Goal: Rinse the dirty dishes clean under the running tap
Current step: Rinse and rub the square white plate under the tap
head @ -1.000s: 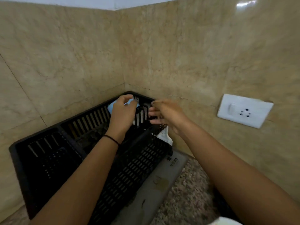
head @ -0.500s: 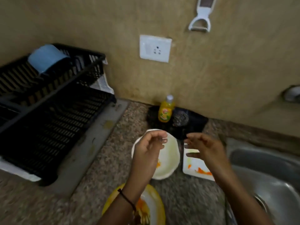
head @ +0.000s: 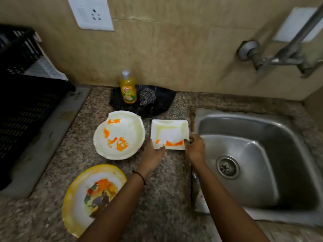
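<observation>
Pick-up step, centre of frame. Left hand (head: 154,151) and right hand (head: 194,148) each pinch a near corner of the small square plate (head: 168,132), which is orange-smeared and sits on the counter (head: 166,189) just left of the sink (head: 262,130); can't tell whether it is lifted yet. Next move, prob.: raise it level and carry it right, under the tap (head: 279,60) at upper right. No stream shows, so the water may need turning on. White round plate (head: 120,135) and yellow plate (head: 94,191), both dirty, lie at left.

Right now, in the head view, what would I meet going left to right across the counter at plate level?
black dish rack → round white plate → square white plate → sink
</observation>
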